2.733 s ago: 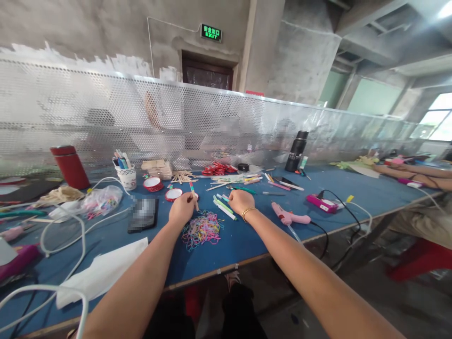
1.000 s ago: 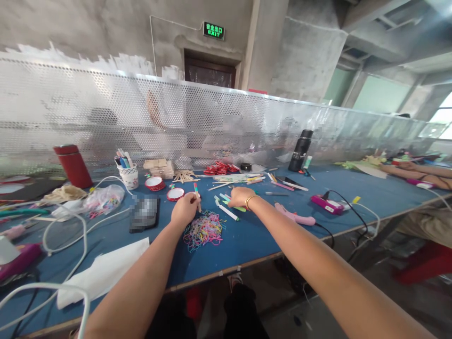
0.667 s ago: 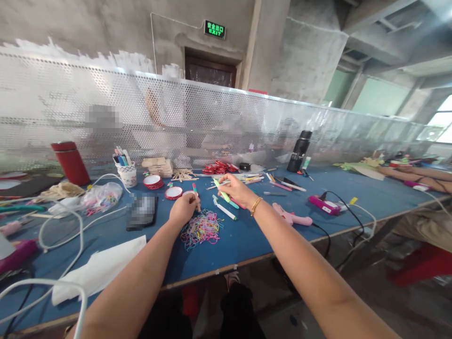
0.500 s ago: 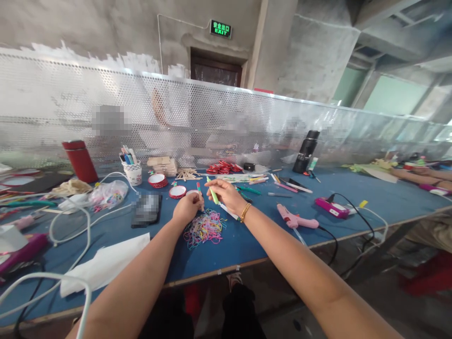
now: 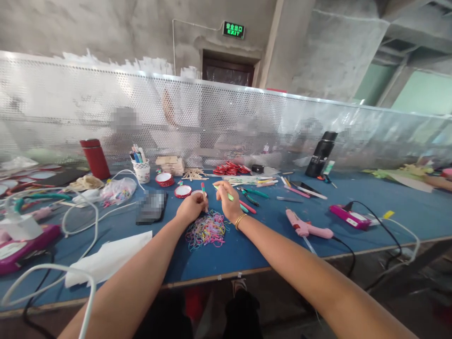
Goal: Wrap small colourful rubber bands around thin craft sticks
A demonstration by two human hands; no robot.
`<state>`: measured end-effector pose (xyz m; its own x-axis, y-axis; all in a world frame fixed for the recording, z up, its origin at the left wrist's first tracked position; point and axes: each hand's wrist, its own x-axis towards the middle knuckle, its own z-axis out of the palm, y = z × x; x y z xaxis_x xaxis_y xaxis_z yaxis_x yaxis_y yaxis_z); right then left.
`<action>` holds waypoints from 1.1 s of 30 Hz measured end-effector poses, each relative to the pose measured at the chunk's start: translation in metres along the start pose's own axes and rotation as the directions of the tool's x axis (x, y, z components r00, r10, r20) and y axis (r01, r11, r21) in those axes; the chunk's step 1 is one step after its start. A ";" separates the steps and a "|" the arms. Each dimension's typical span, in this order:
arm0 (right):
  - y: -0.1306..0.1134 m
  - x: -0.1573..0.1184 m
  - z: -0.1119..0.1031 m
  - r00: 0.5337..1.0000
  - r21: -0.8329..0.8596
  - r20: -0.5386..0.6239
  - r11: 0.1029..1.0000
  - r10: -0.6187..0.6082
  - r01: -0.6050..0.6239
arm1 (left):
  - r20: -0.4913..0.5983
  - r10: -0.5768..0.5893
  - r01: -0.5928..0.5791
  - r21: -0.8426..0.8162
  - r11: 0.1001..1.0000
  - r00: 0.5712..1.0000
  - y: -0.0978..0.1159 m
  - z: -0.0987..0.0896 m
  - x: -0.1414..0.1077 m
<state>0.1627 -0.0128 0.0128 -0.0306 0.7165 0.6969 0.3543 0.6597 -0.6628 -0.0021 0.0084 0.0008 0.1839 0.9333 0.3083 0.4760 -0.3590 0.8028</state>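
My left hand (image 5: pixel 191 208) is closed around a slim stick (image 5: pixel 203 188) with a red and green upper end, which stands nearly upright. Close on its right, my right hand (image 5: pixel 227 203) grips a light green marker (image 5: pixel 230 197), tilted with one end toward the stick; a small gap shows between them. Just below both hands lies a tangled heap of colourful cords (image 5: pixel 208 230). Beyond the left hand sits a round red-rimmed piece with a white face (image 5: pixel 182 191). A red marker (image 5: pixel 248 206) lies partly behind my right hand, near green-handled pliers (image 5: pixel 257 192).
A pink glue gun (image 5: pixel 305 227) lies to the right, with a purple box (image 5: pixel 349 216) beyond it. On the left are a phone (image 5: pixel 151 208), white cloth (image 5: pixel 109 256) and looping white cables. A pen cup (image 5: pixel 141 170), red flask (image 5: pixel 95 159) and black flask (image 5: pixel 321 154) stand at the back.
The view has swung left. My right hand has turned, and the green marker now leans more sideways. My left hand keeps its hold on the stick.
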 end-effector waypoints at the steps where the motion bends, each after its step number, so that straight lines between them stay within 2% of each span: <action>1: -0.001 -0.002 0.000 0.999 -0.034 0.031 0.999 -0.015 0.016 | -0.005 0.004 -0.004 0.000 1.000 1.000 0.000 0.000 0.000; 5: -0.007 -0.003 0.002 0.991 -0.156 0.122 0.986 -0.047 0.066 | 0.014 0.015 -0.014 -0.066 0.998 1.000 0.000 0.002 -0.001; 10: -0.008 -0.002 0.000 0.987 -0.218 0.080 0.963 -0.142 0.157 | 0.042 0.021 -0.017 -0.099 0.995 0.999 -0.005 0.003 0.001; 12: -0.012 -0.003 -0.003 0.986 -0.241 0.084 0.957 -0.143 0.159 | 0.044 0.015 -0.010 -0.116 0.993 0.999 -0.006 0.003 0.000; 15: -0.025 -0.005 -0.004 0.986 -0.280 0.133 0.951 -0.099 0.133 | 0.019 -0.015 0.016 -0.073 0.997 1.000 -0.005 0.003 0.000; 20: -0.045 -0.008 -0.001 0.958 -0.345 0.189 0.899 -0.215 0.270 | -0.038 -0.080 0.077 -0.088 0.993 0.996 0.000 -0.001 0.006; 26: -0.042 -0.006 -0.008 0.994 -0.427 0.047 0.897 -0.102 0.112 | -0.004 -0.066 0.064 -0.186 0.980 0.998 0.012 -0.013 0.011; 29: -0.046 -0.012 -0.011 0.988 -0.413 0.077 0.898 -0.132 0.152 | 0.048 -0.078 0.089 -0.284 0.955 0.996 0.022 -0.021 0.012; 33: -0.072 -0.037 -0.002 0.979 -0.334 0.136 0.924 -0.151 0.189 | 0.063 -0.070 0.087 -0.347 0.934 0.996 0.035 -0.035 0.024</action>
<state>0.1403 -0.0871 0.0349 -0.2107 0.6330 0.7449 0.6332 0.6689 -0.3893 -0.0110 0.0179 0.0538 0.2037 0.9542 0.2189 0.1618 -0.2533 0.9538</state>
